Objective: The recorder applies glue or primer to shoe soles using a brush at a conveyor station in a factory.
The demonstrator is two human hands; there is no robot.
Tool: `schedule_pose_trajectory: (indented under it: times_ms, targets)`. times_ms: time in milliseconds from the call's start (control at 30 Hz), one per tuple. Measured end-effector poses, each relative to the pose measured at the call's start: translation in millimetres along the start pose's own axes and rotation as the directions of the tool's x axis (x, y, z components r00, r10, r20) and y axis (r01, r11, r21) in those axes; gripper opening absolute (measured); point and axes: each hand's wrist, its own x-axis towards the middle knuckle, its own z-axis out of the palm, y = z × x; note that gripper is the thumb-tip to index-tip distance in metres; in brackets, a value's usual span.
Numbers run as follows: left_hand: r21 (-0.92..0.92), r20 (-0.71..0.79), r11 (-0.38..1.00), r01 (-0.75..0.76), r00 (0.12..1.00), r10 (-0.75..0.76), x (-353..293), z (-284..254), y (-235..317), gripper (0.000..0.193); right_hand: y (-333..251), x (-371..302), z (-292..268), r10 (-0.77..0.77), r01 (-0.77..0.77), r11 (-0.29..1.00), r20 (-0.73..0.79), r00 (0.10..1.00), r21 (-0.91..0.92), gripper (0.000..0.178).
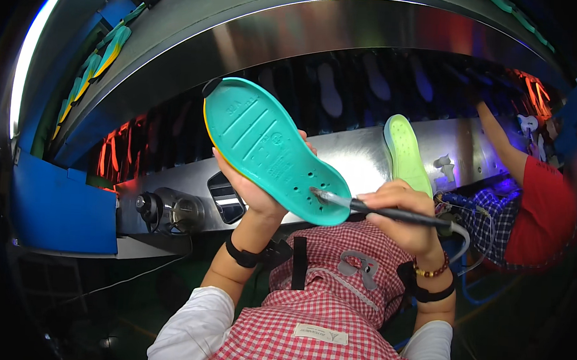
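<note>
My left hand [252, 192] holds up a teal shoe sole [264, 143] from beneath, its hollow inner face turned up. A yellow edge runs along the sole's left side, and a dark patch marks its upper-left end. Fingers of that hand show at both edges of the sole. In my right hand [407, 199] is a brush [399, 214] with a black handle, gripped between thumb and fingers. Its bristles touch the sole among several small holes near the lower right end. Beyond the right hand, a pale green sole [407, 156] lies on the metal bench [360, 154].
A black phone-like device [226, 196] and a clear jar [183, 209] with a black fitting are on the bench at left. Several soles sit in the dark channel behind. More soles [107, 56] line the upper shelf. At right, a co-worker's red sleeve [548, 210] and reaching arm appear.
</note>
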Motion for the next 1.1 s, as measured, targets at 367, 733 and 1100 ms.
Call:
schedule_pose_trajectory:
  times_ms: [367,733,1100]
  targets:
    - [0.031,-0.147,0.989,0.146,0.979,-0.140,-15,26,-8,0.079,16,1,17,0.245,-0.240,0.540,0.122,0.962,0.807,0.018]
    - [0.115,0.174,0.857,0.502,0.840,-0.514,-16,-21,-7,0.055,-12,6,-6,0.013,-0.068,0.974,0.247,0.969,0.217,0.021]
    - [0.542,0.075,0.492,0.681,0.544,-0.836,-5,6,12,0.063,-21,19,-36,-0.132,0.081,0.990,0.559,0.818,0.115,0.020]
